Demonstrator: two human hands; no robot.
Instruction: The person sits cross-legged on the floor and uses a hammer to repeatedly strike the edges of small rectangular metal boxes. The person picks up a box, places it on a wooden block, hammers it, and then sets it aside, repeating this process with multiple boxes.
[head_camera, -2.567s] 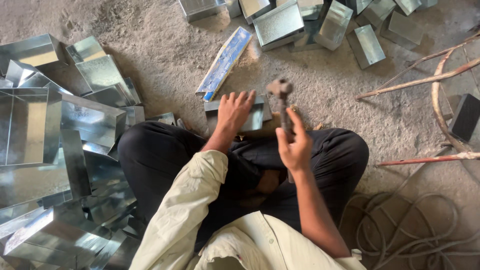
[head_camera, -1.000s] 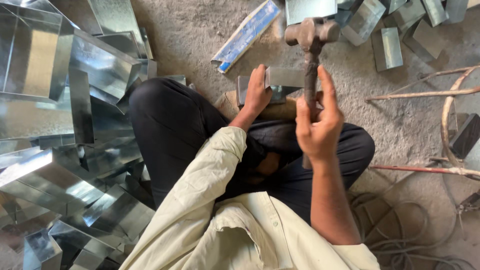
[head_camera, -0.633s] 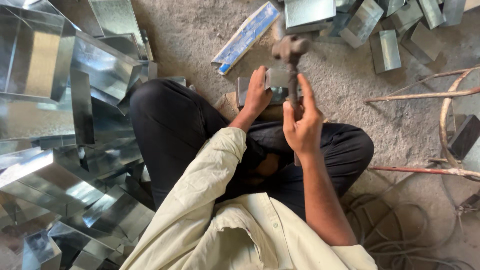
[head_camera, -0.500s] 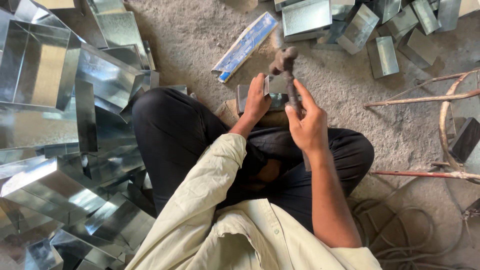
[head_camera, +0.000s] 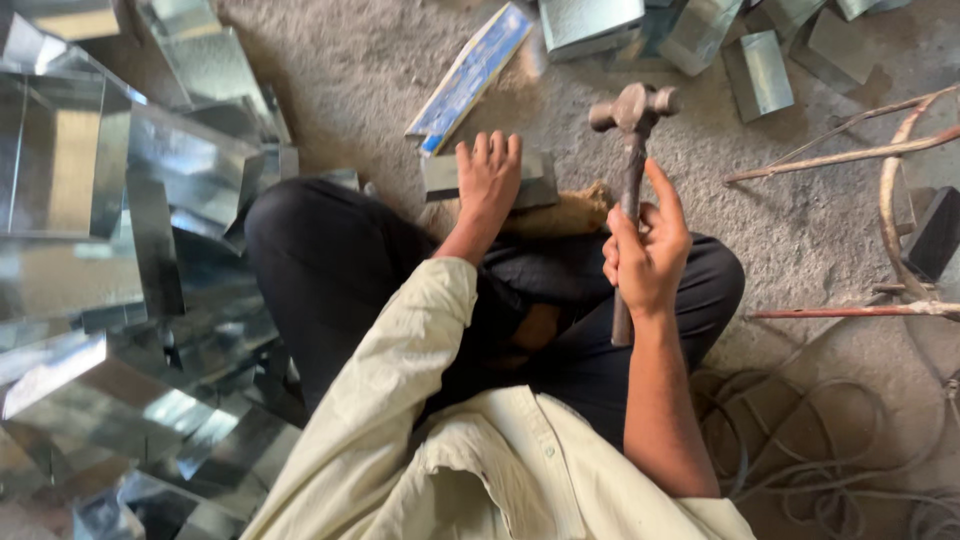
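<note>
Two hands work just above the middle of the head view. The left hand lies flat, fingers spread, pressing down on a small folded sheet-metal piece that rests on a brown block in front of the crossed legs. The right hand is clenched around the handle of a ball-peen hammer, whose head stands raised in the upper middle of the frame, clear of the metal and a little to its right.

By the look of it, the step in hand is hammering the piece, caught at the top of a swing. The next move calls for a blow landing on the exposed edge beside the left fingertips, with the piece held still; which edge is being worked is hard to tell, since the palm covers most of it.

Along the left side of the frame lie stacked shiny sheet-metal ducts. A blue-and-white strip lies on the concrete floor at upper middle, more folded pieces at the top right, and thin rods at the right edge.
</note>
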